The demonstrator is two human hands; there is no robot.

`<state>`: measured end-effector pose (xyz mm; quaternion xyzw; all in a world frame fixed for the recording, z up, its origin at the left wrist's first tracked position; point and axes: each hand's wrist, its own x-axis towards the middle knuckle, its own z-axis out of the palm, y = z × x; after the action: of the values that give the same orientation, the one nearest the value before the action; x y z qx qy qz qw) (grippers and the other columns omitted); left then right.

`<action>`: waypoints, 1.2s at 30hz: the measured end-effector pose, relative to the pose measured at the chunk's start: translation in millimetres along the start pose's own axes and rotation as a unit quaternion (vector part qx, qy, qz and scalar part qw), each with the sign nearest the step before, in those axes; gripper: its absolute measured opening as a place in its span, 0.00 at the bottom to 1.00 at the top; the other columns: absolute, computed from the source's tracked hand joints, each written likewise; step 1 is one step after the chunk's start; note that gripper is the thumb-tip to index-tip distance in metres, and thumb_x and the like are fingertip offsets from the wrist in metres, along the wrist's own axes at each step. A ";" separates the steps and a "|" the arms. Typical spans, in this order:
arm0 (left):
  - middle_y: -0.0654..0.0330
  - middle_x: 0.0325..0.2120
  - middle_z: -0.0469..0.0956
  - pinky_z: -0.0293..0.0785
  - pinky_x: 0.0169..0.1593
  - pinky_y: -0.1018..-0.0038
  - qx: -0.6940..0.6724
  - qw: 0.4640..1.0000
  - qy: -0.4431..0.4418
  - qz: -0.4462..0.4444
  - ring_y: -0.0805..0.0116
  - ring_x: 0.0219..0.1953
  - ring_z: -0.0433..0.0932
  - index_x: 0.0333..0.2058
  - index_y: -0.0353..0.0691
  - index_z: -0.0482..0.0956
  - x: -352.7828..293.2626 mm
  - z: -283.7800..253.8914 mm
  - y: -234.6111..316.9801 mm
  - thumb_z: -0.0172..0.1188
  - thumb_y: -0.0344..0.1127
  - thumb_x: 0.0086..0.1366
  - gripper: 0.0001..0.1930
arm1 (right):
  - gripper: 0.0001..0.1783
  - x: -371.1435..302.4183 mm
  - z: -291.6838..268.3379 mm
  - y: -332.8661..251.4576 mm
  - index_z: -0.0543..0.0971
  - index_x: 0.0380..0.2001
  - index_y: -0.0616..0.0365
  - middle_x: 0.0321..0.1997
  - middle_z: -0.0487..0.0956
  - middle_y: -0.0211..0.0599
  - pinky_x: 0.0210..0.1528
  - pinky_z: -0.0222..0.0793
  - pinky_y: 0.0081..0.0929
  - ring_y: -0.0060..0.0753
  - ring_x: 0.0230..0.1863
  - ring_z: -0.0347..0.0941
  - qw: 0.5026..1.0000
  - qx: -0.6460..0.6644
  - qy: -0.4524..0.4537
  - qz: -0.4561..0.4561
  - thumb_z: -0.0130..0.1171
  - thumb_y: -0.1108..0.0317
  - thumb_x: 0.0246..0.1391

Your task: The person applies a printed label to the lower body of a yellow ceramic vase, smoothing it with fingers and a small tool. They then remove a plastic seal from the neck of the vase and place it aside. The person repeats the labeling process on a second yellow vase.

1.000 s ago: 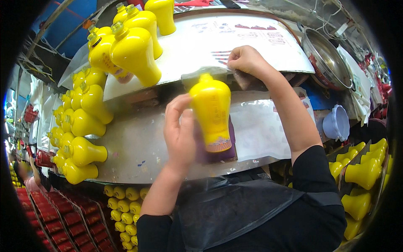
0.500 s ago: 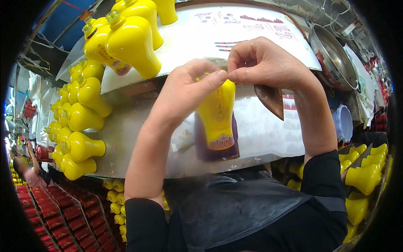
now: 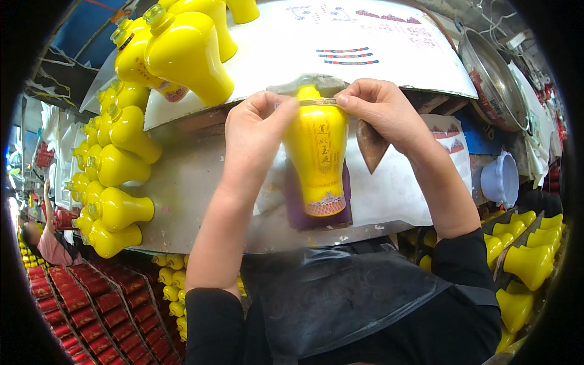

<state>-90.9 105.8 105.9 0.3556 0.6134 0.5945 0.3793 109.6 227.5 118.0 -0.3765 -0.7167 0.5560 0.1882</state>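
A glossy yellow bottle (image 3: 315,158) lies on a purple pad (image 3: 298,210) in front of me, its neck pointing away. Its body carries dark lettering and a patterned band near the base. Across the shoulder below the neck runs a narrow decal strip (image 3: 320,102). My left hand (image 3: 258,128) pinches the strip's left end, slightly blurred. The other end is pinched between thumb and finger of my right hand (image 3: 380,109). Tucked under that hand's curled fingers, a brown pointed wedge-shaped blade (image 3: 371,149) sticks out toward me.
Three dark decal strips (image 3: 348,56) lie on the white board (image 3: 280,55) beyond. Yellow bottles (image 3: 188,55) stand at its left, more (image 3: 121,167) lying below. A metal basin (image 3: 493,76) and a pale bucket (image 3: 500,179) are at right. Another person (image 3: 55,243) is far left.
My hands have moved apart and toward me, drawing the strip across the bottle's shoulder. More of the bottle and the decal strips on the board now show.
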 end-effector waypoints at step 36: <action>0.55 0.44 0.86 0.76 0.51 0.77 -0.147 0.987 -0.066 0.022 0.76 0.42 0.80 0.36 0.35 0.82 -31.6 -9.3 14.6 0.68 0.27 0.65 0.04 | 0.06 -45.1 20.3 -25.1 0.78 0.33 0.57 0.47 0.86 0.44 0.50 0.79 0.26 0.25 0.43 0.82 0.989 0.085 0.049 -0.109 0.64 0.67 0.59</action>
<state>-84.9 74.0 121.9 0.3482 0.4843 0.6618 0.4541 116.4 178.0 141.9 -0.3052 -0.6934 0.5722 0.3142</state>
